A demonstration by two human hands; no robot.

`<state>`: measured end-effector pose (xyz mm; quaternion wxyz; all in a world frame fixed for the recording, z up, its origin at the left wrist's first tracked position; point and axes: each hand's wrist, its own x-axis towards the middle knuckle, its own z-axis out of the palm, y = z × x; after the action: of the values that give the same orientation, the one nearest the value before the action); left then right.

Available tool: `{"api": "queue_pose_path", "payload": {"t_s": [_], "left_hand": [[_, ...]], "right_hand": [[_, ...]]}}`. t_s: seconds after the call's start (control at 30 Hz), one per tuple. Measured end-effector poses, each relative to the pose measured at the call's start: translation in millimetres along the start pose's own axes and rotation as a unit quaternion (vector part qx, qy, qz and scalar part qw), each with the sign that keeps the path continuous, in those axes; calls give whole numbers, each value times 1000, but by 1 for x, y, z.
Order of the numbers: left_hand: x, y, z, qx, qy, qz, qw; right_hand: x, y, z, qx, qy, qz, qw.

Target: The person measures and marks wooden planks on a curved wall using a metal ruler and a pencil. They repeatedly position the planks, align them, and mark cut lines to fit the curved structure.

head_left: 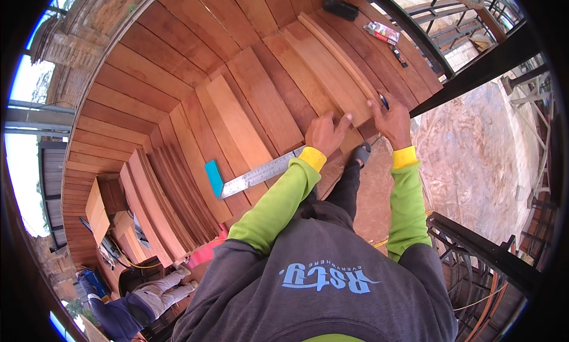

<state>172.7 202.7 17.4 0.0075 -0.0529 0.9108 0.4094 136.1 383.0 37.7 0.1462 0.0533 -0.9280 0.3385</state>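
Note:
A long, pale brown wooden board [323, 63] lies ahead of me, with a narrow wooden strip [339, 53] along its right edge. My left hand [325, 135] is closed at the board's near end, fingers bent and thumb laid toward the strip. My right hand [393, 123] is at the near end of the strip, thumb and fingers closed, with a dark blue pencil [384, 100] sticking out of it. Beside my left forearm rests a carpenter's square with a teal stock [214, 175] and a steel blade [258, 175]; the blade's far end runs under my left wrist.
More loose boards [261, 93] lie on the plank surface. A stack of boards [163, 203] stands at the left. Far right are a black case [340, 8], a small box [382, 32] and a black metal railing [415, 34]. Another person [133, 303] is at the lower left.

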Motion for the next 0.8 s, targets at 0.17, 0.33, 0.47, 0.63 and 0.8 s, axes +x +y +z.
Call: {"api": "queue_pose_path", "payload": {"t_s": [0.17, 0.33, 0.47, 0.63, 0.8], "left_hand": [[-1, -8, -4, -27, -17, -19, 999], [-4, -7, -14, -70, 5, -25, 997], [-5, -14, -11, -105, 50, -1, 993], [-7, -19, -9, -123, 39, -7, 992], [-7, -15, -11, -125, 29, -23, 991]], "right_hand": [[14, 14, 2, -79, -52, 4, 996], [15, 31, 9, -108, 10, -41, 993], [18, 35, 2, -97, -2, -23, 995], [24, 35, -8, 9, -21, 0, 1000], [24, 29, -7, 56, -92, 36, 993]]}}
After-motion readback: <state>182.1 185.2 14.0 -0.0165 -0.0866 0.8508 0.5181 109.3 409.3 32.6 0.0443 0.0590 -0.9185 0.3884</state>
